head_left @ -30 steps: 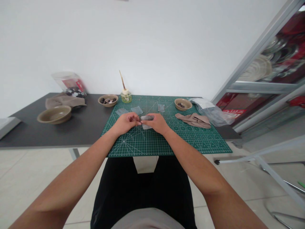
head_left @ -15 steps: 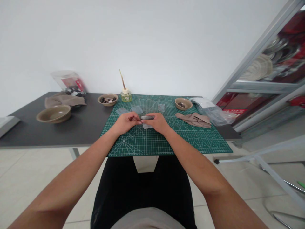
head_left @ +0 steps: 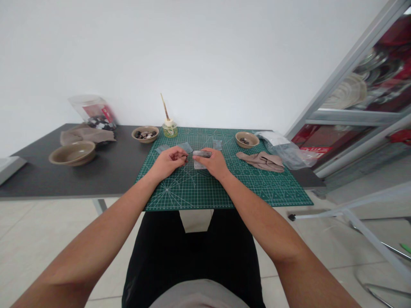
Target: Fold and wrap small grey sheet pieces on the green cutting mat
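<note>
Over the middle of the green cutting mat (head_left: 205, 192), my right hand (head_left: 215, 162) grips a small clear plastic bag (head_left: 199, 165) with a grey, flattened upper part between thumb and fingers. Just to its left, my left hand (head_left: 170, 162) is closed in a pinch, a small gap from the bag. Something small and dark shows at its fingertips, too small to name. Beyond the hands lie more clear plastic pieces: one (head_left: 162, 148) partly behind my left hand, another (head_left: 185, 147) beside it, and a third (head_left: 217, 144) behind my right hand.
A bowl of dark and pale stones (head_left: 145, 134) stands at back left, near a glass jar with a stick (head_left: 170, 128). A second bowl (head_left: 247, 139), a brown cloth (head_left: 261, 161) and a large plastic bag (head_left: 289, 149) are right. An empty bowl (head_left: 72, 154) sits far left.
My hands have drawn apart: the left moved slightly left, the right slightly right with the plastic bag. More of the bag now shows between them.
</note>
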